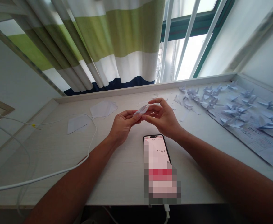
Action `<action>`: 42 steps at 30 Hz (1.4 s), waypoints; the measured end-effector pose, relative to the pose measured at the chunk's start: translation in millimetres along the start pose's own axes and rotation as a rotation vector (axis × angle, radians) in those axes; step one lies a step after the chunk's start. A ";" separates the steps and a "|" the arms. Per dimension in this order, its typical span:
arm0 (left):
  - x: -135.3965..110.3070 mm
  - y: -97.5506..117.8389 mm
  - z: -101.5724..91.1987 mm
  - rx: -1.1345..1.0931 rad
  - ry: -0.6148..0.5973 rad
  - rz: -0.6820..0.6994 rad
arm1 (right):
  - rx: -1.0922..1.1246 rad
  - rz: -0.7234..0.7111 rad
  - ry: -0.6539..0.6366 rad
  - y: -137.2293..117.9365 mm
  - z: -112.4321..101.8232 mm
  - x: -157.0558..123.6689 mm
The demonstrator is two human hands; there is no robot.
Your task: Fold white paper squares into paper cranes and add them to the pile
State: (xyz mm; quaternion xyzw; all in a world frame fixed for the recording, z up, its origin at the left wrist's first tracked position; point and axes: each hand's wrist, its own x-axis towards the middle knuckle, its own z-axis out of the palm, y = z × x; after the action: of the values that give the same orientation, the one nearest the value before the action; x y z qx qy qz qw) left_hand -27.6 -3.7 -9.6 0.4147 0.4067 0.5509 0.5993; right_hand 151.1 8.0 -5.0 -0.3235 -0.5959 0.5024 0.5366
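now the folded white paper (142, 109) is up between both hands, pinched by the left hand (123, 123), while the right hand (163, 116) curls at its far end, its grip hard to tell.

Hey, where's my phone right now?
In the head view, your phone lies on the table, low in the picture and just right of centre, nearer you than the folded paper in your left hand.

Two hands (122, 126) (165, 119), one held paper (142, 109), one phone (156, 155)
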 end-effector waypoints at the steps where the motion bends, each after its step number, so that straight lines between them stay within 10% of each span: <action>1: -0.1 -0.8 1.2 -0.027 0.005 -0.005 | 0.014 0.003 0.006 -0.1 1.2 -0.4; 42: -2.1 9.5 -5.5 0.117 -0.110 -0.194 | -0.028 0.149 0.055 -7.3 -9.4 5.0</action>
State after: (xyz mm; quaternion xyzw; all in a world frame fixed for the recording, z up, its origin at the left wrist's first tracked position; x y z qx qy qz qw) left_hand -36.0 -5.0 -2.3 0.4372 0.4428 0.4421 0.6460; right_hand 160.2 12.9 2.7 -0.3881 -0.5622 0.5235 0.5092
